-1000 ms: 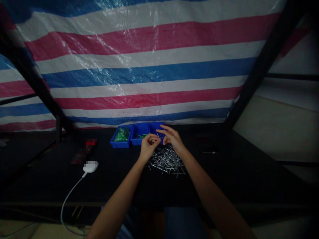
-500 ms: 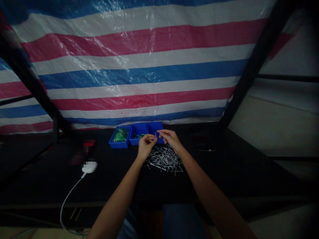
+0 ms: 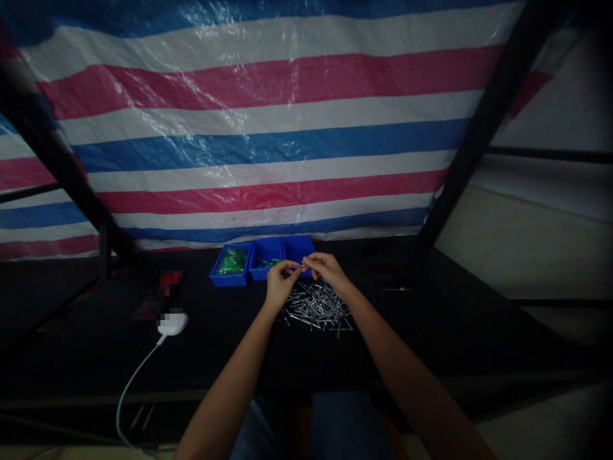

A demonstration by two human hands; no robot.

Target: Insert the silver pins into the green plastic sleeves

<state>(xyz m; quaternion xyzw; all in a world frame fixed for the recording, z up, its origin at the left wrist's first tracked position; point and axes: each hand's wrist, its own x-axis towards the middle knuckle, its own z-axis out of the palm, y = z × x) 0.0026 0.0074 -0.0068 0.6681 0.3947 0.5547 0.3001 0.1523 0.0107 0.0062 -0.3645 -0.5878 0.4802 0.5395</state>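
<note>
My left hand pinches a small metal screw between thumb and fingertips. My right hand meets it from the other side, its thumb and forefinger closed on the same screw. Both hands hover just in front of three joined blue bins. Under and in front of them lies a loose heap of silvery screws on the black table. Small green plastic pieces lie in the middle bin, partly hidden by my left hand. The right bin is partly covered by my fingers.
The left bin holds a clear bag of green pieces. A white rounded device with a cable sits at the left, near a blurred red and dark object. A dark phone-like slab lies right. Striped sheeting hangs behind.
My right thumb and forefinger have come in and closed on the screw, which stood upright in my left fingertips before. The screw now looks tilted and mostly covered.
</note>
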